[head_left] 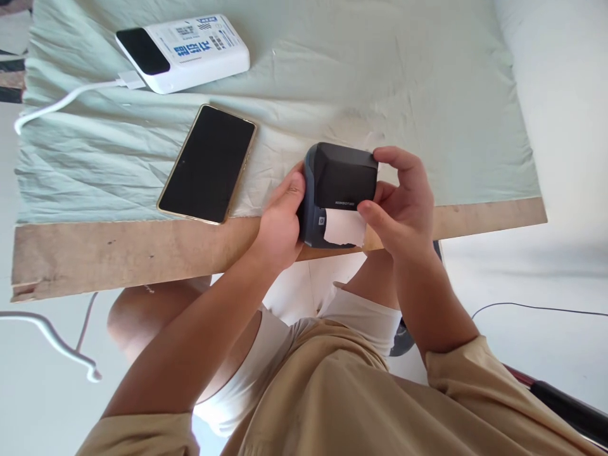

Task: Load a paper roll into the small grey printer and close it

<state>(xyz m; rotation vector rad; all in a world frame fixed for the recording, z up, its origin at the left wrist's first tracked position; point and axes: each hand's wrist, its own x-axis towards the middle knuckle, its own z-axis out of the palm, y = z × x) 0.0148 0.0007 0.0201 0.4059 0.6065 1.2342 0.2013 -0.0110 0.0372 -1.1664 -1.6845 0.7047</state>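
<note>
A small dark label printer point(346, 174) with a black lid is held over the near edge of the table. From its front a strip of white paper point(342, 228) with a torn end sticks out. My left hand point(282, 221) wraps the printer's left side, thumb along the edge, its other fingers hidden beneath. At the right side, my right hand point(403, 196) grips the lid, with the index finger at the upper corner and the thumb at the lower corner by the paper. Whether the lid is fully seated I cannot tell.
A phone point(208, 164) with a dark screen lies left of the printer. Behind it rests a white power bank point(190, 50) with a white cable point(71, 95) plugged in. Pale green cloth point(380, 76) covers the table, leaving a bare wooden front edge point(118, 253).
</note>
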